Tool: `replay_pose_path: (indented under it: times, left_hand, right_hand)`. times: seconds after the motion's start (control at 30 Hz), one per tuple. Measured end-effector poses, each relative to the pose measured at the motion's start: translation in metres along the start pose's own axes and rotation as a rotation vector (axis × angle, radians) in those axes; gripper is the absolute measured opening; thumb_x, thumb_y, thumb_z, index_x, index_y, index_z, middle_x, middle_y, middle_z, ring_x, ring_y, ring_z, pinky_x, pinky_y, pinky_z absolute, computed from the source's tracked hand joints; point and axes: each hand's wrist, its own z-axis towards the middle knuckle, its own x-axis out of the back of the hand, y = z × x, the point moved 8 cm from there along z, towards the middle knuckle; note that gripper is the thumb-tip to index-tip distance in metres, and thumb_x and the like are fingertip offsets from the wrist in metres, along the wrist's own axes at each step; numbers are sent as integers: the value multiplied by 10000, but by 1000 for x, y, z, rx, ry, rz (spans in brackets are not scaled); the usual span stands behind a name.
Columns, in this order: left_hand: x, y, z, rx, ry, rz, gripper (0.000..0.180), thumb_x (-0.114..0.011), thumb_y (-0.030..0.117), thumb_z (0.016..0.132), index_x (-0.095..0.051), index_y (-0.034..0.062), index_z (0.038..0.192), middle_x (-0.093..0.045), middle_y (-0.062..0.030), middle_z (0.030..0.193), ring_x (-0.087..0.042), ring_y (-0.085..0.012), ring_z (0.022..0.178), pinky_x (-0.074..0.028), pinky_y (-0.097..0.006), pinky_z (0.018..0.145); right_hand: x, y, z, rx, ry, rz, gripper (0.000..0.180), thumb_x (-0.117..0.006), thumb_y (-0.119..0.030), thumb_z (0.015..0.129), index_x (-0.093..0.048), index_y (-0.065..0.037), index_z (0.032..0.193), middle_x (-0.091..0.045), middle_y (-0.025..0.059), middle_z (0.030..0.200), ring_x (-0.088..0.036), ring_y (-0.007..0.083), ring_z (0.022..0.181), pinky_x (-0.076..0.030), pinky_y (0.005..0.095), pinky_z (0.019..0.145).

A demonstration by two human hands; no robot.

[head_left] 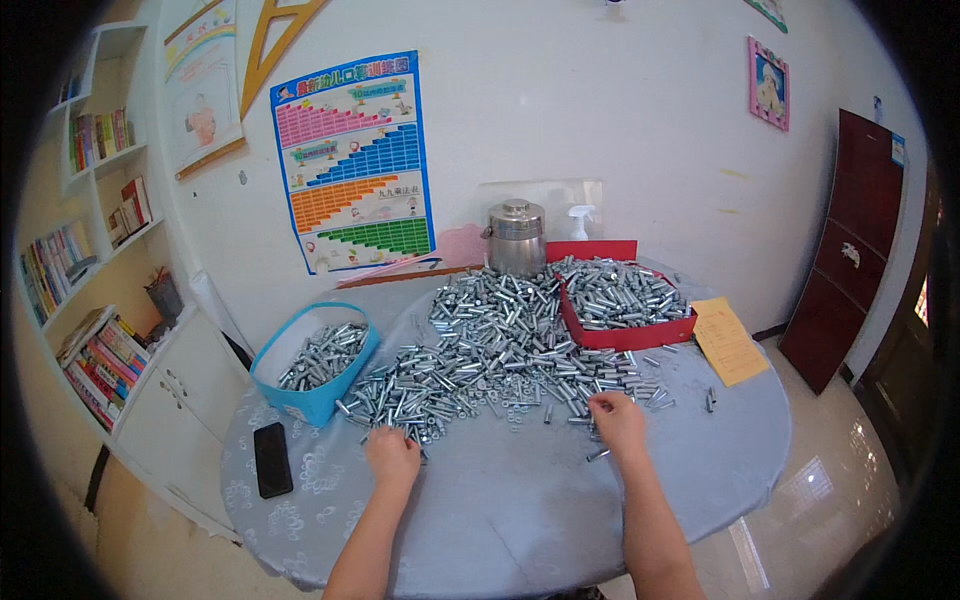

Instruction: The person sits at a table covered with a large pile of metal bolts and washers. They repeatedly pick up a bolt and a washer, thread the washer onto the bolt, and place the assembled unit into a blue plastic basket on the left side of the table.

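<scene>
A big heap of short silvery metal cylinders, like sleeves or bolts [490, 340], covers the middle of the table, with small ring-like pieces [515, 388] along its near edge. My left hand [393, 455] is at the heap's near left edge, fingers curled together against the metal pieces. Further right, my right hand [618, 420] has its fingers pinched together at the heap's near right edge. What either hand grips is too small or hidden to make out. One loose cylinder [598, 455] lies just below my right hand.
A blue fabric bin [318, 403] at left and a red box [630, 336] at right hold more cylinders. A black phone [271, 460] lies on the grey tablecloth [500, 520]. Behind stand a steel pot [516, 240] and a spray bottle [579, 222]; yellow paper [730, 342] lies right.
</scene>
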Motion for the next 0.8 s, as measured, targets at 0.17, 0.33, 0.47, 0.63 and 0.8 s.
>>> replay_pose_path:
  times: [0.17,0.33,0.47,0.63,0.8]
  left_hand:
    - [19,10,3,15,86,-109,93,-585,88,651,-566,-4,651,-553,-153,683,-525,-310,685,-425,-413,596]
    - [8,24,-4,197,-91,-676,129,-565,115,759,-540,-5,720,-547,-82,612,-508,-170,556,-398,-305,516]
    - [-13,47,-29,337,-284,-1038,131,-558,130,809,-571,7,769,-489,36,577,-403,-42,520,-321,-203,474]
    - [-28,70,-56,401,-495,-1180,162,-551,170,840,-626,27,833,-475,67,612,-380,-12,543,-292,-185,468]
    - [-33,69,-60,409,-572,-1187,199,-532,209,853,-637,41,836,-466,70,598,-348,-15,504,-276,-183,448]
  right_hand:
    - [-17,-35,-15,405,-119,-381,140,-665,-124,608,-664,-95,745,-590,75,745,-531,258,776,-427,371,684]
    - [-32,-36,-20,511,-114,-450,139,-660,-107,592,-647,-69,726,-574,76,726,-520,266,737,-415,377,657]
    - [-36,-45,-18,377,-172,-160,165,-665,-90,656,-618,-50,809,-580,55,761,-547,223,756,-435,320,659]
    - [-85,-33,-45,-151,-426,809,242,-627,-62,771,-534,-28,992,-580,52,851,-564,139,836,-457,223,673]
    - [-106,-48,-63,-269,-577,1022,258,-604,-33,785,-511,-8,1025,-578,69,939,-573,140,835,-478,250,711]
